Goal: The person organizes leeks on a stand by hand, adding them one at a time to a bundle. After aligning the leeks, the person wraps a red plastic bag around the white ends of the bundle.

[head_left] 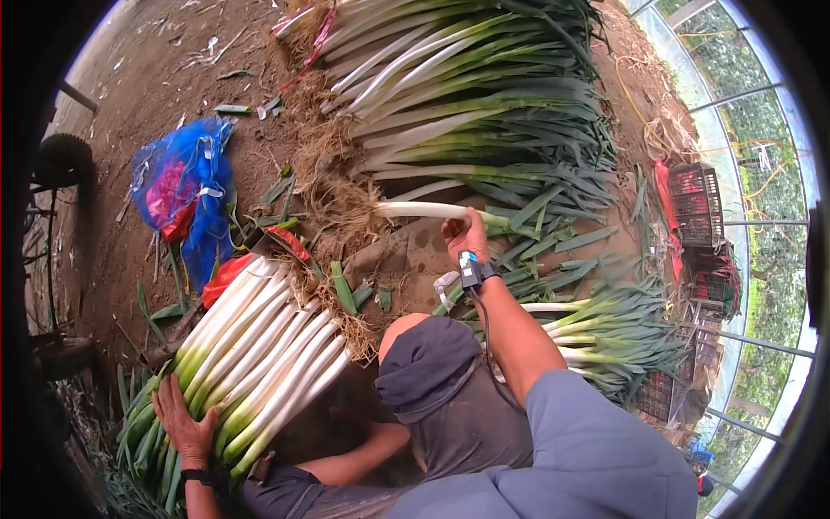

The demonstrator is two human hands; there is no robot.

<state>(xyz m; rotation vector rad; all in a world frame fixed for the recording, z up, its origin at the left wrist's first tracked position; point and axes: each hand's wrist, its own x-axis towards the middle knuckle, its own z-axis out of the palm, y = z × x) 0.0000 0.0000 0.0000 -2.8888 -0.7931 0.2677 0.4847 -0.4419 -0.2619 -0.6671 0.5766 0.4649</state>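
Note:
My left hand lies with spread fingers on the green part of a layer of leeks, whose white stems and roots point up and to the right. Out to the right, my right hand is closed around a single leek, near where its white stem turns green. That leek's roots point left, beside the large pile of leeks at the top. A small device is strapped to my right wrist.
Blue netting with pink and red material lies on the soil at the left. More leeks lie right of my forearm. Dark crates stand along the right side by the clear wall. Wheels are at the far left.

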